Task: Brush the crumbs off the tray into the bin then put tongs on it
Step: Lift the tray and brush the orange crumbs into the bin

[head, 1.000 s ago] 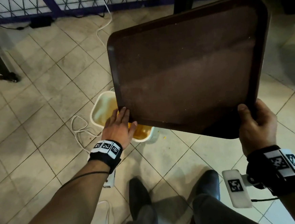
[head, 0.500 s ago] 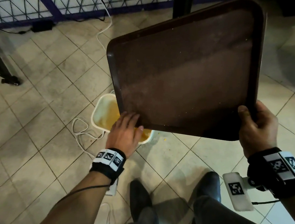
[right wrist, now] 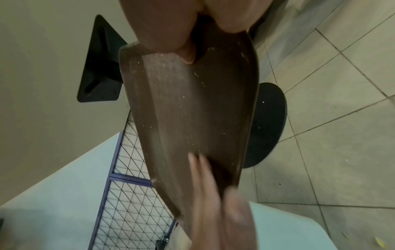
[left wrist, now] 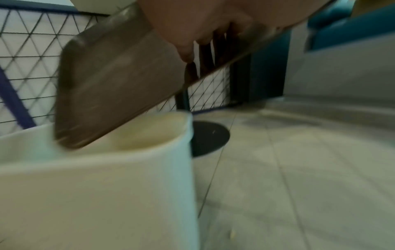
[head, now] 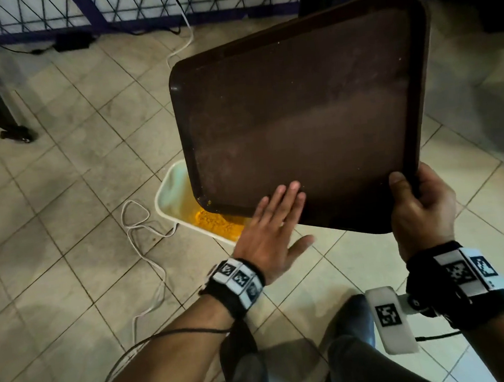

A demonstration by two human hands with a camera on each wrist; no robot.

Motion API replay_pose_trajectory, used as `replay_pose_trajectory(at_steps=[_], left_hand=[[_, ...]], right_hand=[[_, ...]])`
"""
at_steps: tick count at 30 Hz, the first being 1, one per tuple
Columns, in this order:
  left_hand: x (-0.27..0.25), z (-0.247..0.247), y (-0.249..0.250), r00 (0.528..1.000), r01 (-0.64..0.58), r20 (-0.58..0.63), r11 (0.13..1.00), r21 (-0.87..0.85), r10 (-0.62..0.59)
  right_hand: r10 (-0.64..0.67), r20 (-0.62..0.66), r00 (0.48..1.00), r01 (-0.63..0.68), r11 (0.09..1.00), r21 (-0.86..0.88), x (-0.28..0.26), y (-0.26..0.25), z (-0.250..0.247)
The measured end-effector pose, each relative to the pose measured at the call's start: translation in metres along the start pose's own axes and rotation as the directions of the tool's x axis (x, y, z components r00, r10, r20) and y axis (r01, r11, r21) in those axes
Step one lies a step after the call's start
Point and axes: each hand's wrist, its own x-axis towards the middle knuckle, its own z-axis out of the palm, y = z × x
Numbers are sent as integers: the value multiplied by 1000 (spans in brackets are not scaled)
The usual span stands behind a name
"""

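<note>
A dark brown tray (head: pixel 304 111) is held tilted, its lower left corner over a white bin (head: pixel 170 209) that stands on the floor with yellow crumbs (head: pixel 217 223) inside. My right hand (head: pixel 420 204) grips the tray's near right corner, thumb on its top face. My left hand (head: pixel 277 219) lies flat with straight fingers on the tray's lower edge. A few pale specks still dot the tray (right wrist: pixel 192 110). In the left wrist view the tray corner (left wrist: pixel 102 104) dips into the bin (left wrist: pixel 96 186). No tongs are in view.
The floor is beige tile (head: pixel 67 235). A white cable (head: pixel 139 230) loops left of the bin. A black table leg (head: pixel 3 114) stands at far left, a wire grid fence (head: pixel 139 6) runs along the back, and a round black base (right wrist: pixel 267 125) sits behind the tray.
My left hand has slid right along the tray's lower edge, from the corner over the bin toward the middle. The tray stays tilted in my right hand.
</note>
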Motion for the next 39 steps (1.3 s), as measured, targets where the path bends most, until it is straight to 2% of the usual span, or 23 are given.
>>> replay_pose_trajectory(at_steps=[3,5,7,10,13,15,17,20,22,23,25,27,28,30,32,34,35,36,39], left_hand=[[-23,16,-38,975,173,144,985,-10,-170],[-29,12,-53,951,275,156,961,-22,-268],[-25,0,-50,967,250,59,967,-47,-247],[-8,-16,-17,993,81,-81,993,-84,-88],[2,-14,11,997,-27,-75,999,-33,24],[-5,-2,9,998,-45,-41,999,-14,45],[-18,13,-9,1000,7,0,997,-83,-7],[-33,24,-48,970,235,83,966,-106,-227],[-38,19,-65,951,308,47,949,-63,-306],[-38,13,-66,957,290,2,955,-59,-290],[-35,3,-51,983,170,-53,980,-99,-176],[-34,2,-31,996,63,-61,989,-132,-71],[-34,5,-27,996,56,-55,988,-141,-64],[-31,10,-36,985,166,-28,974,-157,-172],[-30,15,-60,958,285,57,954,-92,-281],[-31,19,-86,936,302,177,953,35,-304],[-30,18,-96,928,313,195,948,51,-317],[-29,15,-105,932,320,163,946,42,-323],[-24,-3,-111,962,273,-35,962,28,-272]], right_hand=[[0,-35,999,0,1000,-15,7,-1,-5],[15,-53,998,-16,1000,-23,9,2,-8],[29,-61,998,-31,999,-30,7,6,-10],[32,-46,998,-32,999,-5,1,6,-6],[20,-34,999,-20,1000,10,-2,3,-1],[17,-23,1000,-17,1000,19,-1,1,-1],[15,-17,1000,-14,999,31,2,0,-4],[24,-25,999,-24,1000,18,7,2,-11],[16,-24,1000,-16,1000,-9,6,4,-14],[6,-22,1000,-6,1000,-24,5,5,-14],[-9,-20,1000,9,999,-34,1,3,-12],[-5,-13,1000,5,1000,-11,-1,1,-7],[-4,-7,1000,4,1000,-7,-1,0,-6],[-9,6,1000,9,1000,-12,0,-2,-6],[-24,-2,1000,24,999,-31,2,-3,-11],[-57,-16,998,56,995,-79,5,-5,-19],[-76,-16,997,74,992,-100,6,-4,-22],[-87,-17,996,84,990,-110,6,-4,-25],[-92,-20,996,89,991,-101,4,-3,-29]])
